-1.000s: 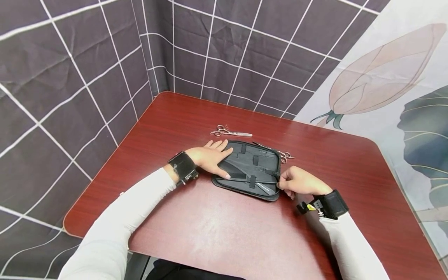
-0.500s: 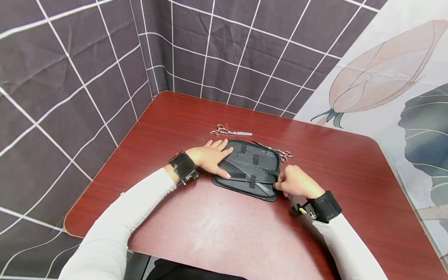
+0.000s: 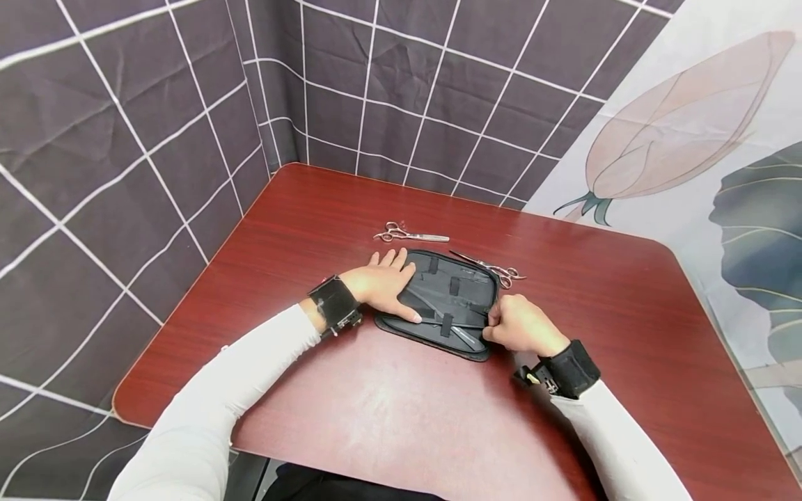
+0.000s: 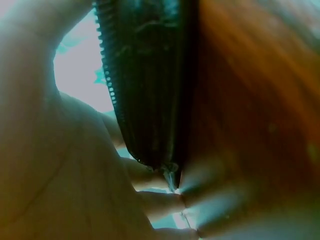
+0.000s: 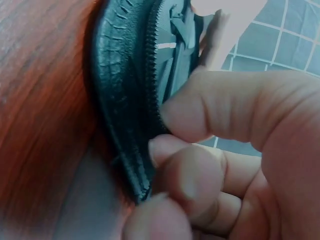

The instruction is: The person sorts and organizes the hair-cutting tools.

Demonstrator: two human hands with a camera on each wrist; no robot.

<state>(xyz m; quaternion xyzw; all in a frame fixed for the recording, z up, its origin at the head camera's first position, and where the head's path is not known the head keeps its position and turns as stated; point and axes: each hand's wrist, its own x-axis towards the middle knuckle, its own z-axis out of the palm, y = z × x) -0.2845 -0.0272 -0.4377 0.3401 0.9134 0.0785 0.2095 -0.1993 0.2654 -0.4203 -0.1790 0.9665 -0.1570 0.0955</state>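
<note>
A black zip case lies on the red-brown table with its lined inside and small strap loops showing. My left hand rests on its left end, fingers spread. In the left wrist view, the case's toothed edge passes beside the palm. My right hand has its fingers curled at the right end of the case. Thumb and forefinger pinch at the zipper in the right wrist view; any pull tab is hidden by the fingers. A slim grey item with pale marks lies slanted inside the case.
Behind the case lies a pair of thinning scissors. Another pair of scissors lies against the case's back right edge. A dark checked curtain borders the table at the back and left.
My right hand has shifted a little to the left at the right end of the case. My left hand stays on the left end. Both pairs of scissors lie as before.
</note>
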